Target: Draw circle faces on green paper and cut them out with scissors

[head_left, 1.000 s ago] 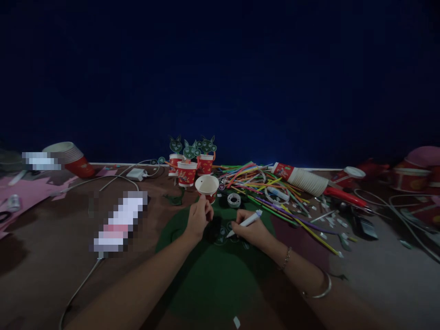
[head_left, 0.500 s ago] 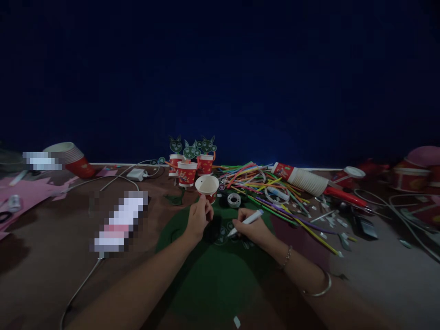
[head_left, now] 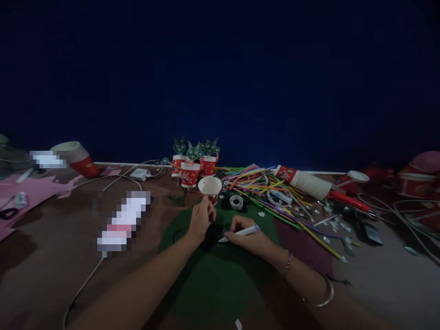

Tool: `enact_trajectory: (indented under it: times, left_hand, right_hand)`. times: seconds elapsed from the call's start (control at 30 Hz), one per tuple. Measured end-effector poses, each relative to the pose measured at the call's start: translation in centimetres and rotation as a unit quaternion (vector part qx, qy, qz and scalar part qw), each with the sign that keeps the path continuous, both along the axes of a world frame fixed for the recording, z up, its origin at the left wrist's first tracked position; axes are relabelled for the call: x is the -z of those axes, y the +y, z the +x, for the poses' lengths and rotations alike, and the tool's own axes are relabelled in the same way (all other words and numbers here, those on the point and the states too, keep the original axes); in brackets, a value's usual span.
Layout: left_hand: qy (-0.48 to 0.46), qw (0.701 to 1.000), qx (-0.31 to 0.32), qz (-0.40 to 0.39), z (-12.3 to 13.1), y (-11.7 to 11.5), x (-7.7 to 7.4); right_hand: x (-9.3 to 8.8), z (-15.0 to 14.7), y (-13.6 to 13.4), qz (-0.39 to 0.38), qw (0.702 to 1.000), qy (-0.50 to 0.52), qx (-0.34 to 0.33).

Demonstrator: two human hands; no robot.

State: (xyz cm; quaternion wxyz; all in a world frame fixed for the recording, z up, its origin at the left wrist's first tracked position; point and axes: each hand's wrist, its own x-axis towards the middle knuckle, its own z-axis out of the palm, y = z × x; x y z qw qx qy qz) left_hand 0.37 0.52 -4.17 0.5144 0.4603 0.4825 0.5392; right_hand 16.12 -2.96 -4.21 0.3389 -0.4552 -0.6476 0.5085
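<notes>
My right hand point(head_left: 245, 231) grips a white marker point(head_left: 245, 231), fingers wrapped round its barrel. The marker's tip points down and left onto dark green paper point(head_left: 220, 284), beside faint pale drawn lines. My left hand point(head_left: 202, 220) is closed with curled fingers, and whatever it may hold is hidden. Its fingertips overlap the front of a red and white paper cup point(head_left: 210, 185) that stands open side up; whether they touch it I cannot tell. A roll of tape point(head_left: 236, 201) lies just beyond my right hand.
Behind stand several red cups point(head_left: 190, 175) topped with green animal faces point(head_left: 194, 150). Colourful pipe cleaners point(head_left: 254, 181), paper scraps and a stack of cups point(head_left: 305, 182) spread to the right. At left lie a blurred-out phone-like slab point(head_left: 125, 221), a charger point(head_left: 140, 174) and pink paper point(head_left: 34, 192).
My right hand has shifted left with the marker, whose tip now sits lower and closer to my left hand, and the drawn circles are more covered. The whole view has slid slightly.
</notes>
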Motion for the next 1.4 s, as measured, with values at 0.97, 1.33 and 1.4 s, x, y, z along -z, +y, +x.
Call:
enact_trajectory:
  times: [0.97, 1.33, 1.4]
  left_hand:
    - [-0.008, 1.000, 0.004, 0.007, 0.0, 0.0, 0.2]
    - [0.034, 0.998, -0.017, 0.059, -0.1, -0.4, 0.0]
    - [0.061, 0.994, -0.015, 0.092, 0.0, -0.9, -0.3]
  right_hand:
    - [0.1, 0.4, 0.8, -0.099, 0.975, 0.175, 0.089]
    - [0.2, 1.8, 2.7, -0.182, 0.887, 0.380, 0.188]
    - [0.4, 1.9, 2.9, -0.174, 0.893, 0.367, 0.196]
